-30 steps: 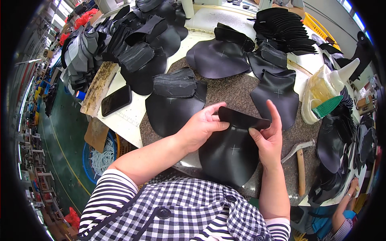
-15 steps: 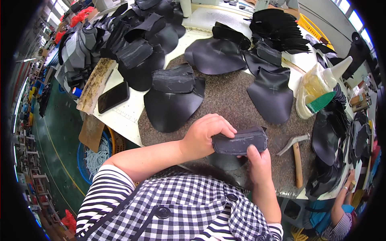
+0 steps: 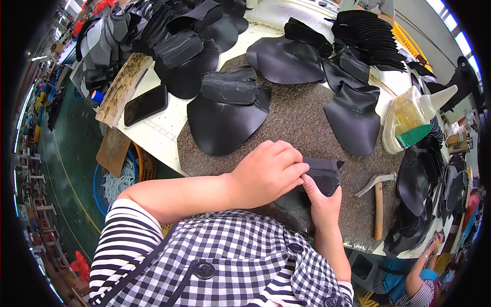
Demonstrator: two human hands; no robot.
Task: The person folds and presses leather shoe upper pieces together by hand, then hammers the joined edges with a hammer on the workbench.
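Note:
In front of my body I hold a black leather piece (image 3: 323,176) with a folded, dark grey upper part; its smooth lower flap hangs beneath my hands. My left hand (image 3: 271,171) is closed over the left end of the fold, its fingers bent and pressed against the edge. From the right, my right hand (image 3: 325,204) pinches the same piece, thumb on the near side and close to the left fingertips. The right hand's other fingers are mostly hidden behind the leather. Beyond my left hand lies a similar black leather piece (image 3: 225,125) with a folded strip.
A hammer (image 3: 378,210) lies right of my hands on the speckled stone slab (image 3: 299,115). Behind it stands a glue bottle (image 3: 404,115) with a green brush (image 3: 414,135). More leather pieces (image 3: 353,120) lie around. A phone (image 3: 146,105) rests at the left table edge.
My left hand has moved over the fold's left part, its fingers now bent near my right thumb. The held piece shows less of its front. The whole view has shifted slightly.

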